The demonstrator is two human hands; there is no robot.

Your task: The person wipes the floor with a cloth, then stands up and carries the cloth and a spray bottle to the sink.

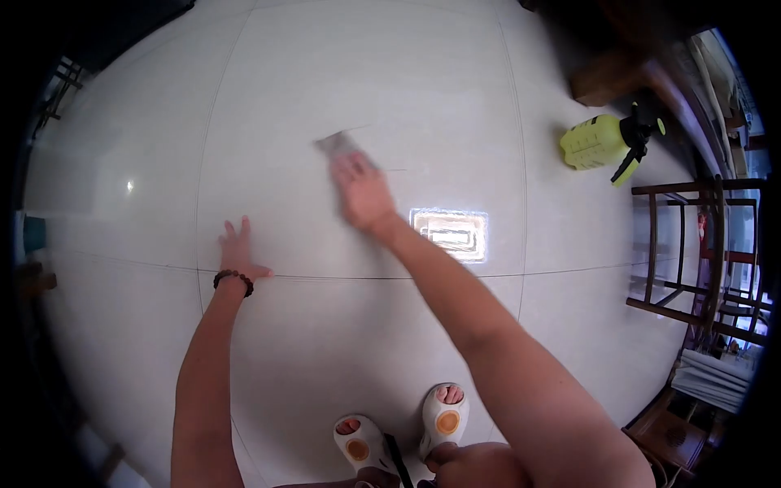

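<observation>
My right hand (364, 195) reaches forward over the pale tiled floor (423, 89). Its fingers press down on a small greyish cloth (334, 144), which pokes out past the fingertips and is smeared by motion. To the left, my left hand (237, 249) rests on the tiles near a dark grout line, fingers spread and nothing in them. A dark beaded bracelet (233, 282) circles that wrist.
A yellow-green spray bottle (594, 142) with a black pump head lies on the floor at right. Wooden stool legs (651, 244) stand beyond it, with folded paper (712, 378) below. My feet in white sandals (445, 419) are at the bottom.
</observation>
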